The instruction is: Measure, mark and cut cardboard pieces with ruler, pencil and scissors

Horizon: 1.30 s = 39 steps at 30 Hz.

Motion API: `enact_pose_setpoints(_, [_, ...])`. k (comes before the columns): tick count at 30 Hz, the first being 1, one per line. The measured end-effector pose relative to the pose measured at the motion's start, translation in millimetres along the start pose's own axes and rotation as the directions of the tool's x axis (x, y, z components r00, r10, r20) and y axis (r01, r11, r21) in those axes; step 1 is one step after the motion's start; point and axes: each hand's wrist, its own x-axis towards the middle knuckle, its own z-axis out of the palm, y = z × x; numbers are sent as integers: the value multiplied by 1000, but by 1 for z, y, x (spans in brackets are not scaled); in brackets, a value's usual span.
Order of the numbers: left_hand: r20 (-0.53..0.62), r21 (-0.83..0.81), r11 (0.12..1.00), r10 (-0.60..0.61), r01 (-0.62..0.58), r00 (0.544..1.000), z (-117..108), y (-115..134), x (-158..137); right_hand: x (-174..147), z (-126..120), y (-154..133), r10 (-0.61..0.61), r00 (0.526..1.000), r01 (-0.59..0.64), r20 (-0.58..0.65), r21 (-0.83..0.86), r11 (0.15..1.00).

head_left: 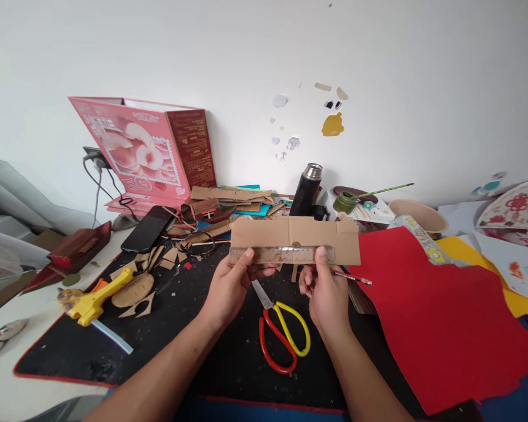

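Note:
A strip of brown cardboard [264, 230] is held up before me in both hands. Along its lower edge lies a clear ruler [286, 254], pressed flat by my thumbs. My left hand [233, 281] grips the left part, thumb in front and fingers behind. At the right part, my right hand [328, 290] does the same, with a pencil [352, 276] sticking out to the right from behind it. Below the hands, scissors [286, 337] with one red and one yellow handle rest on the black mat [229, 375], their blade tips partly hidden by the left hand.
At left lie a yellow glue gun [101, 299], cardboard scraps [171, 256] and a phone [149, 228]. Behind stand a pink box [145, 152] and a black flask [305, 190]. A red sheet [444, 322] covers the right side, near a green paint jar [345, 202].

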Motion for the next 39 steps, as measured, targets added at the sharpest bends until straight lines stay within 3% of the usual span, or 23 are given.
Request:
enact_pose_setpoints(11, [3, -86, 995, -44, 44, 999, -4, -2, 2, 2, -4, 6, 4, 1000, -3, 13, -50, 999])
enact_pose_setpoints(25, [-15, 22, 999, -49, 50, 999, -3, 1, 2, 0, -1, -1, 38, 999, -38, 6, -69, 997])
enact_pose_setpoints(39, [-13, 12, 1000, -19, 19, 1000, -1, -1, 2, 1, -1, 1, 67, 998, -67, -5, -33, 997])
